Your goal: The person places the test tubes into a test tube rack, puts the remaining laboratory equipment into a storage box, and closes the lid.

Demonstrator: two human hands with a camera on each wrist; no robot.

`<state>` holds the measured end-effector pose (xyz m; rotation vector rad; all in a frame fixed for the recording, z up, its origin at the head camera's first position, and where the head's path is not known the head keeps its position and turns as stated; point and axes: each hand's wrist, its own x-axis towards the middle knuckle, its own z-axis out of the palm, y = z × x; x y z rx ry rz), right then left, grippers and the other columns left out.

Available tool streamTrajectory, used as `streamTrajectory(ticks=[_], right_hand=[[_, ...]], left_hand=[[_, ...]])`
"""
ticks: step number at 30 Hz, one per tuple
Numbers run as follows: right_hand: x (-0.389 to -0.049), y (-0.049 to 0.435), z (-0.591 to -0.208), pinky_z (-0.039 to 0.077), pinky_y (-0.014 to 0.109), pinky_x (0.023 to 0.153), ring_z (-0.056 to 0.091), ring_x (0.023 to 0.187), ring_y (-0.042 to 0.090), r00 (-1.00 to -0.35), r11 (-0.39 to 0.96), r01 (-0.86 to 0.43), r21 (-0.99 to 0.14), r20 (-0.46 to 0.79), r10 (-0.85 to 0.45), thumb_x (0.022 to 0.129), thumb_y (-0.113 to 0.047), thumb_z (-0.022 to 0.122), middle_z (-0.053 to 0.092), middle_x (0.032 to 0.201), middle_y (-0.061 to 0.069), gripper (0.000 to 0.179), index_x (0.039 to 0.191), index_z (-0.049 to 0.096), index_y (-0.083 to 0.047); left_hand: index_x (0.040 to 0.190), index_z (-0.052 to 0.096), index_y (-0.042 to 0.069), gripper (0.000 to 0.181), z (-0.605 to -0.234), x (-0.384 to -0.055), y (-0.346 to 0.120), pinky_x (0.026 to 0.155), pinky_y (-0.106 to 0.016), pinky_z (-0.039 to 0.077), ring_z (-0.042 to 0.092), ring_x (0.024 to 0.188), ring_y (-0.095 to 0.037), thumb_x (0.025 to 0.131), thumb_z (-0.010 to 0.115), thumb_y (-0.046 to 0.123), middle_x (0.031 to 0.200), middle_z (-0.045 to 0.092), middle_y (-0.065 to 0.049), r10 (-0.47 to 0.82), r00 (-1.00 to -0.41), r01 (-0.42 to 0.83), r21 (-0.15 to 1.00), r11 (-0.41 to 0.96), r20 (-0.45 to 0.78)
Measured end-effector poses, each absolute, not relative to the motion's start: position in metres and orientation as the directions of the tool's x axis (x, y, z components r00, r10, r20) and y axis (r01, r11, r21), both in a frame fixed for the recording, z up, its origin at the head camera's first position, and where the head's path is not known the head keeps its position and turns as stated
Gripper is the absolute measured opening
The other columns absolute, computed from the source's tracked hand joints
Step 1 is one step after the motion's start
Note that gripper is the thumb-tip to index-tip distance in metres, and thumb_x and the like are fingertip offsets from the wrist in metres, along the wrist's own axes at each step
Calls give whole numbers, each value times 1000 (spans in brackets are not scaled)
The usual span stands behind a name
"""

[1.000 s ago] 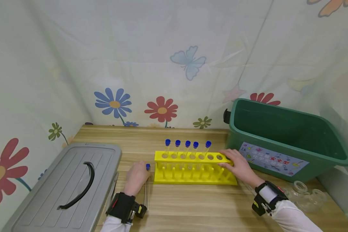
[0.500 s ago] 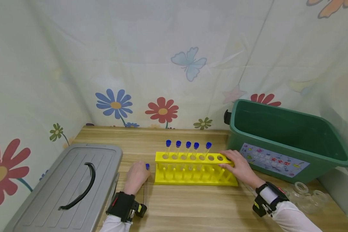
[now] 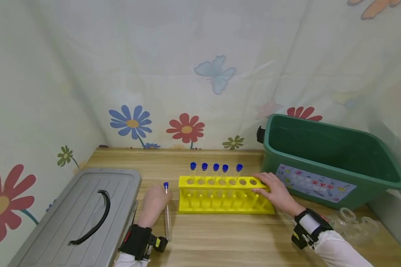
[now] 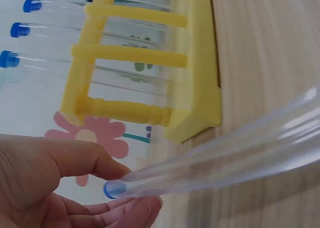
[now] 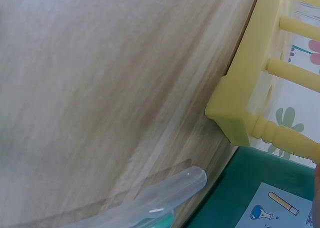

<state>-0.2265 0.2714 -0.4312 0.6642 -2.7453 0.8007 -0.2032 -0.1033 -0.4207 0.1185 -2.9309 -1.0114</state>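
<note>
My left hand [image 3: 154, 203] pinches a clear test tube [image 3: 168, 218] just below its blue cap between thumb and fingers. In the left wrist view, the tube [image 4: 210, 168] slants away from the fingertips, its cap end near the palm. To the right stands a yellow test tube rack [image 3: 217, 212], holding several capped test tubes upright in its left and middle holes. At the rack's right end my right hand [image 3: 277, 193] grips the top bar, thumb in front. The right wrist view shows mostly the rack's lower corner [image 5: 235, 107]; that hand is almost out of it.
A grey lid [image 3: 70, 222] with a black handle lies at the left. Back right stands a green bin [image 3: 320, 163] with a label. Clear glass bottles [image 3: 357, 230] sit before it. Another clear tube [image 5: 170, 193] lies on the table near the right hand.
My left hand has raised the test tube's capped end and drawn it slightly left; earlier the tube lay lower along the table. My right hand stays on the rack.
</note>
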Motion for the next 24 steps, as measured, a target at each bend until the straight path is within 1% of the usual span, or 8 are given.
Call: streamTrajectory(ticks=[2,4,8,9,11,14,19,24], right_hand=[[-223,273,-432,36,49,86,42,102,24,-885,755,-461,-466,304,-353,85,-36,61,53,116,7,48,123,53,-8],[-221,275,-432,36,48,86,42,102,24,-891,758,-450,-472,294,-346,85,-37,61,53,116,6,48,123,54,-9],[-220,275,-431,37,48,86,43,102,23,-896,765,-440,-470,286,-339,84,-37,61,53,116,7,48,123,54,-9],[-221,275,-431,37,48,86,43,102,24,-894,763,-444,-470,289,-342,84,-37,61,53,117,7,48,123,54,-9],[-222,274,-431,36,48,86,42,102,24,-890,759,-453,-468,295,-349,85,-38,60,52,118,8,49,123,53,-9],[-224,272,-429,37,48,86,42,101,25,-885,756,-461,-464,300,-356,85,-38,61,52,118,8,49,124,53,-9],[-223,273,-430,37,49,85,43,101,24,-888,762,-454,-461,306,-344,84,-36,62,53,116,8,49,123,53,-8],[-225,271,-429,36,49,87,43,103,24,-882,755,-467,-460,304,-360,85,-38,60,53,117,8,49,124,53,-9]], left_hand=[[51,35,12,37,-416,-201,-102,37,-22,19,25,39,-11,80,58,11,47,25,2,-84,-996,-51,643,764,21],[55,36,10,34,-410,-199,-101,38,-22,20,25,40,-11,80,58,12,48,25,2,-83,-996,-40,663,748,33],[72,46,2,16,-397,-196,-98,39,-24,26,33,43,-13,81,56,11,53,35,-1,-78,-995,-16,686,728,60],[77,48,0,14,-394,-196,-98,40,-24,27,35,43,-14,81,56,11,54,38,-2,-77,-994,-6,686,728,73],[87,51,-3,16,-388,-196,-96,39,-25,28,37,43,-15,81,56,11,55,41,-4,-75,-993,7,683,730,89],[94,53,-5,22,-380,-195,-96,38,-24,26,35,41,-14,81,56,12,52,41,-4,-68,-991,27,674,738,114],[96,54,-5,24,-374,-192,-95,36,-24,24,32,38,-12,82,57,14,49,42,-3,-65,-986,57,676,735,155],[95,53,-2,23,-366,-189,-92,36,-26,27,37,39,-15,82,60,16,59,51,-6,-102,-971,74,676,733,216]])
